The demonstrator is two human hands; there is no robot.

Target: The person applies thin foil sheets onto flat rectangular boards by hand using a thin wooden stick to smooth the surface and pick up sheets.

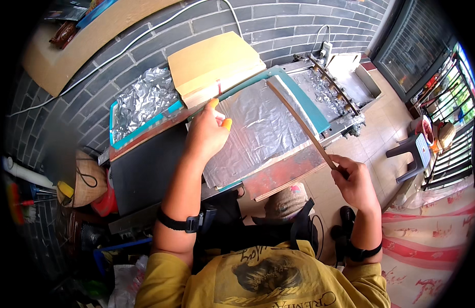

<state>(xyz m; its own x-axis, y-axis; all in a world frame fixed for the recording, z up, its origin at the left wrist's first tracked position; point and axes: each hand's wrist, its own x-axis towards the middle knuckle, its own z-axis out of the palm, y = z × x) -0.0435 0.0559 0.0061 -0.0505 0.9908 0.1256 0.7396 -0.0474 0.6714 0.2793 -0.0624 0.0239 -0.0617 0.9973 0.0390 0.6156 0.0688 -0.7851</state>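
Note:
My right hand (353, 181) grips the near end of a thin wooden strip (299, 117). The strip slants away from me along the right side of a crinkled silver foil sheet (260, 127), its far end at the top corner. My left hand (208, 133) is over the foil's left edge, with yellow finger covers on the index fingertip and thumb. Those two digits are apart, with nothing visible between them; the other fingers are curled. Beneath the foil lies pale sheet material on a teal board (304, 102). Whether my left hand touches the foil cannot be made out.
A thick stack of yellowish paper (218, 63) stands at the back by a turquoise tray (145, 134) of crumpled foil. Nearer me are a black panel (148, 165) and a worn reddish board (283, 175). A metal frame (333, 86) with foil scraps extends right. A stool (410, 156) stands on the floor.

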